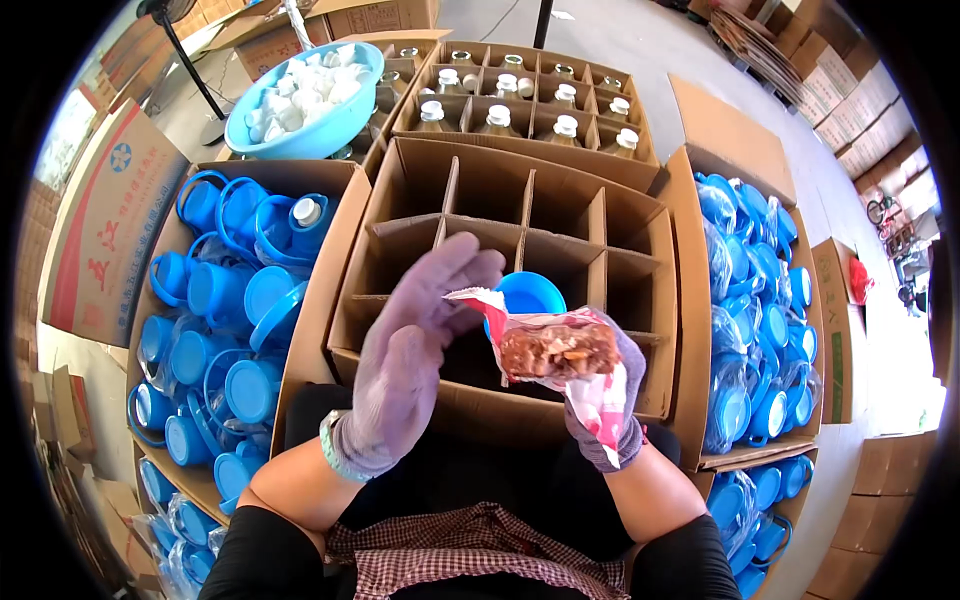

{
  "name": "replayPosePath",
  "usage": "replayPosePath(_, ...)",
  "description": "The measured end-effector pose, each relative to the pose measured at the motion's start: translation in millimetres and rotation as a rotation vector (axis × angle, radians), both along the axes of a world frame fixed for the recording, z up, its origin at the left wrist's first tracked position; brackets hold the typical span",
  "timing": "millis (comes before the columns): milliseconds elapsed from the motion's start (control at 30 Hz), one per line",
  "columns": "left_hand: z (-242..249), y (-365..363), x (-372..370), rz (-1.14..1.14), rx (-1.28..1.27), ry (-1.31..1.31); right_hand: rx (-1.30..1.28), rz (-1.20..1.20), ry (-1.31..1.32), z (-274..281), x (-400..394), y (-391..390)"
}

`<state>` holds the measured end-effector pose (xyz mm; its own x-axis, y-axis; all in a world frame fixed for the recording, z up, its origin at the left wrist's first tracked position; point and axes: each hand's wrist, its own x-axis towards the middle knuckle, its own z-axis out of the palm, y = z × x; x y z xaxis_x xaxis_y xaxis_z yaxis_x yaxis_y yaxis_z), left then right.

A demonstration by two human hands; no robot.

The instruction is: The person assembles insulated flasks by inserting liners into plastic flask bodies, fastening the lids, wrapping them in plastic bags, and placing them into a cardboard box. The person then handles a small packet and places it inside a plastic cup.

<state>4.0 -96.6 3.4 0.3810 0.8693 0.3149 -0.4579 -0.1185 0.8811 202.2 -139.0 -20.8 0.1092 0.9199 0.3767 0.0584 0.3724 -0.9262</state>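
My right hand [630, 385], in a grey-purple knit glove, is closed around a brown, nutty snack bar [560, 352]. Its red-and-white wrapper [598, 412] is peeled open, with a torn flap sticking up on the left. To the left of the bar, my gloved left hand [400, 365] is raised with its fingers apart and holds nothing; its fingertips are near the wrapper flap. Below both hands stands a divided cardboard box [480, 405]. A round blue cup or lid [532, 292] shows in one compartment behind the bar, partly hidden by the wrapper.
Boxes of blue lidded jugs stand left [250, 390] and right [765, 330]. Behind is a divided carton of glass bottles [565, 127], many white-capped. A light-blue basin [300, 140] of white caps sits at back left. An open box flap [735, 130] rises at back right.
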Motion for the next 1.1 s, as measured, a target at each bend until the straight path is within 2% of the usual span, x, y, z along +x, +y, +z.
replayPosePath(67, -1.6, -0.2, -4.1, -0.091, -0.098, -0.012, -0.094, 0.01, 0.089, -13.1, -4.0, 0.6)
replayPosePath(133, 6.4, -1.1, -6.5, 0.004, -0.212, -0.016, -0.182, 0.083, 0.287, -14.1, -7.0, 1.2)
replayPosePath(233, -7.8, 10.8, -16.7, 0.095, -0.057, -0.046, -0.203, 0.082, 0.338, -12.7, -16.2, 4.8)
replayPosePath(333, -3.2, 12.7, -20.6, 0.265, 0.004, -0.062, -0.134, 0.112, 0.141, -27.6, -12.2, 12.5)
replayPosePath(367, -3.2, 16.1, -21.8, 0.336, 0.124, -0.024, -0.268, 0.129, 0.14, -33.1, -9.2, 12.3)
replayPosePath(400, -3.3, 20.1, -24.4, 0.406, 0.244, 0.013, -0.296, 0.137, 0.112, -38.2, -8.7, 15.1)
replayPosePath(467, -2.5, 22.3, -29.9, 0.43, 0.32, 0.038, -0.254, 0.207, -0.291, -38.9, -3.8, 20.1)
replayPosePath(567, 0.7, 18.1, -27.3, 0.383, 0.232, 0.035, -0.202, 0.194, -0.618, -28.6, 2.3, 23.5)
replayPosePath(667, 1.1, 16.2, -17.1, 0.342, -0.006, 0.071, -0.147, 0.25, -0.364, -29.1, 11.1, 26.1)
replayPosePath(700, 3.8, 14.1, -10.2, 0.324, -0.16, 0.097, -0.091, 0.295, -0.312, -28.0, 10.8, 27.5)
replayPosePath(733, 2.4, 14.5, -6.8, 0.269, -0.212, 0.188, -0.108, 0.292, -0.324, -24.8, 8.7, 24.6)
replayPosePath(800, -2.0, 13.2, 4.6, 0.192, -0.19, 0.186, -0.138, 0.284, -0.346, -12.0, 2.5, 17.1)
replayPosePath(833, -7.0, 14.1, 10.0, 0.183, -0.127, 0.183, -0.134, 0.216, -0.477, -4.1, 1.4, 16.5)
replayPosePath(867, -11.4, 16.3, 13.9, 0.2, -0.02, 0.229, -0.079, 0.144, -0.392, -21.3, 3.7, 22.0)
replayPosePath(967, -14.6, 21.5, 26.5, 0.236, -0.151, 0.182, -0.214, 0.025, -0.366, -22.3, 22.3, 31.0)
replayPosePath(1000, -25.2, 29.7, 28.3, 0.278, -0.089, 0.156, -0.264, -0.056, -0.305, -27.8, 25.9, 35.2)
replayPosePath(1100, -39.8, 42.3, 27.0, 0.376, -0.152, 0.331, -0.279, -0.209, -0.276, -31.9, 35.7, 44.5)
